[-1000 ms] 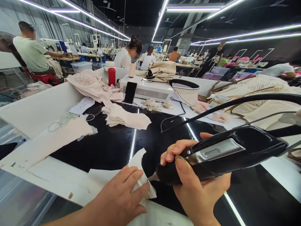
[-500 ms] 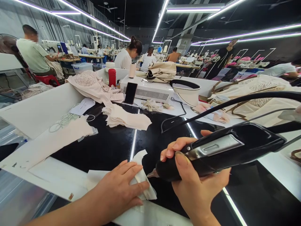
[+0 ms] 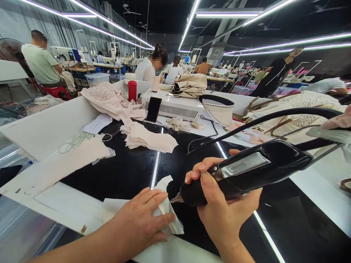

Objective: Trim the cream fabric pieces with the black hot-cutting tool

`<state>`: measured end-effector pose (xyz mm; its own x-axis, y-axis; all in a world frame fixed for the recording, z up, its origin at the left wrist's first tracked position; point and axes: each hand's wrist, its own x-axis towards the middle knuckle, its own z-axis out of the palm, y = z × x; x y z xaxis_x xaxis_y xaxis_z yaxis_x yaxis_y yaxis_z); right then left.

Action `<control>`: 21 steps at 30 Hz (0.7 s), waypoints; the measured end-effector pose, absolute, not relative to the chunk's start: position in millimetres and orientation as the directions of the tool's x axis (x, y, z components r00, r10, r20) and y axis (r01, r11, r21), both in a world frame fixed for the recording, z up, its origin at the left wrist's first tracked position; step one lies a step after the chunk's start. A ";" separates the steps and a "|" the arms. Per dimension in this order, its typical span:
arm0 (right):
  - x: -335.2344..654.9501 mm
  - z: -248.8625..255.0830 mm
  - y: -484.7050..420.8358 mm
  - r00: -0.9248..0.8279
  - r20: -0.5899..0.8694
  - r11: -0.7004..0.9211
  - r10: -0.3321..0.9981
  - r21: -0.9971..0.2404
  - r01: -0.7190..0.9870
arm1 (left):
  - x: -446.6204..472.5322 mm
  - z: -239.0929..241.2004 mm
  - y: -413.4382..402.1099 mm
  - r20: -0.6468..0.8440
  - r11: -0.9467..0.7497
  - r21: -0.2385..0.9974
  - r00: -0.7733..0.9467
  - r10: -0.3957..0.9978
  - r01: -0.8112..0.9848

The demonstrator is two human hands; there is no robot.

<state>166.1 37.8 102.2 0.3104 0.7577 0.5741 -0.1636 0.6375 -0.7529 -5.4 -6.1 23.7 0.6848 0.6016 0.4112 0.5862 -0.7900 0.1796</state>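
My left hand (image 3: pixel 145 215), fingers stretched out, lies flat on a pale cream fabric piece (image 3: pixel 167 202) and presses it against the white board (image 3: pixel 181 250). Wrapped in my right hand (image 3: pixel 222 212) is a black corded hand tool (image 3: pixel 246 168) with a metal lever along its side. Its pointed metal tip (image 3: pixel 177 199) is right beside the fabric's edge; whether they touch I cannot tell. A thick black cable (image 3: pixel 276 114) arcs above the tool. At the right edge, another person's hand (image 3: pixel 338 118) is near the cables.
Stacked fabric pieces (image 3: pixel 150 137) lie on the glossy black tabletop (image 3: pixel 131 171). Farther back are a phone (image 3: pixel 154 109), a red flask (image 3: pixel 132 90), a white vented box (image 3: pixel 178 108) and a visor (image 3: pixel 219 109). Lace garments (image 3: pixel 106 96) rest at left. Co-workers sit beyond.
The tool in my right hand has shifted slightly left and tilted a little. More of the other person's hand shows at right. A person in black in the background has moved right.
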 end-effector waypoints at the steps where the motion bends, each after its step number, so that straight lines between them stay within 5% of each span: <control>1: 165.9 101.4 38.8 0.315 0.579 0.644 0.752 -0.746 -0.166 | -5.2 23.7 -6.4 0.417 -0.791 0.181 0.683 0.600 0.585; 15: 168.5 102.2 37.7 0.294 0.584 0.643 0.757 -0.748 -0.168 | -1.6 30.9 -10.5 0.534 -0.776 0.116 0.619 0.575 0.620; 21: 167.9 102.2 38.2 0.289 0.595 0.654 0.750 -0.734 -0.185 | -16.8 43.6 45.2 0.373 -0.883 0.235 0.802 0.467 0.405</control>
